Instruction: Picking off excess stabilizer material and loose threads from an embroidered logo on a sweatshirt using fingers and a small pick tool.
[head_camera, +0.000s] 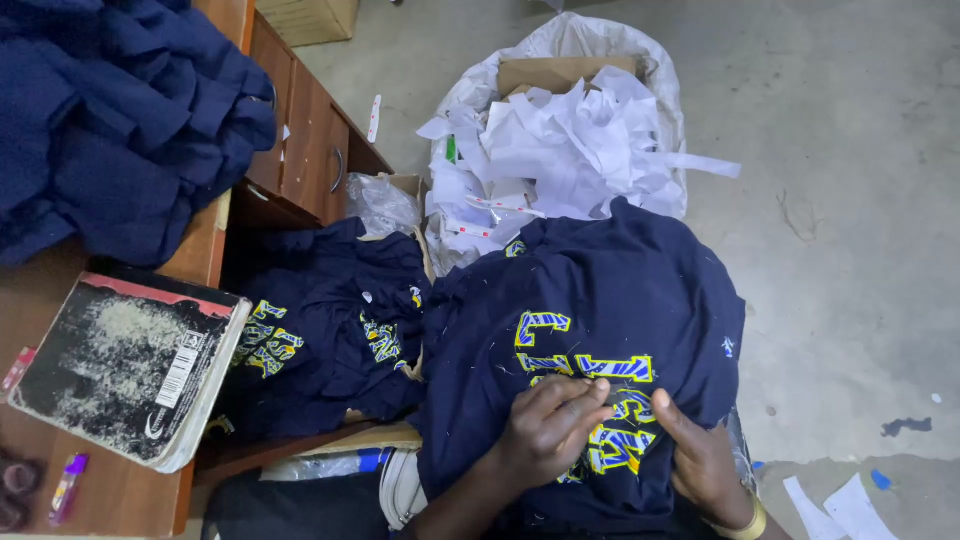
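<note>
A navy shirt (610, 290) with yellow and blue embroidered letters lies spread over my lap. My left hand (548, 430) rests on the lettering, fingers curled and pinching at the stitching. My right hand (705, 460), with a gold bangle on the wrist, presses the cloth beside the letters, thumb towards the left hand. No tool shows in either hand. A pile of similar navy shirts (320, 335) with the same lettering sits to the left, in a cardboard box.
A white sack (575, 140) full of paper scraps stands ahead on the concrete floor. A wooden desk (300, 140) with drawers is at left, bearing more navy cloth (110, 110) and a worn book (125, 365). Paper bits lie at bottom right.
</note>
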